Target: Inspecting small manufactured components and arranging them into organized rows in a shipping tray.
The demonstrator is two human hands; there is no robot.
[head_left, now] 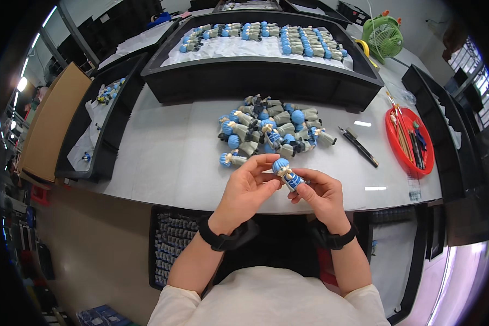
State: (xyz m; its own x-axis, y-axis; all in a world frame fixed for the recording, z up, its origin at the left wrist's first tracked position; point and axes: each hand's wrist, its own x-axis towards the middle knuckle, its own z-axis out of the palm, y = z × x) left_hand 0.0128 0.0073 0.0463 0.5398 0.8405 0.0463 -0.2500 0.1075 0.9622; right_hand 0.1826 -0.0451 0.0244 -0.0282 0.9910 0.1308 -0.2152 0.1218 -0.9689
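Where the far left ends, a cardboard box (58, 125) leans upright beside a black side tray (118, 131), white-lined, small figures inside. Next, a lower tray (152, 255) sits below the tabletop (146, 146) edge, packed with rows of small pieces. Left hand (246, 191) curls its fingers and thumb about the figurine's head; can't tell if that grip is pinching. Big black tray (261, 87) at the back holds rows of figures, loose pile (277, 127) in front of it. Blue-haired figurine (289, 176) is up off the tabletop, near its front edge; right hand (323, 196) pinches its body, thumb against fingers. Then black pen (359, 146), green fan (383, 37) behind, red tray (392, 155) with brushes (403, 138).
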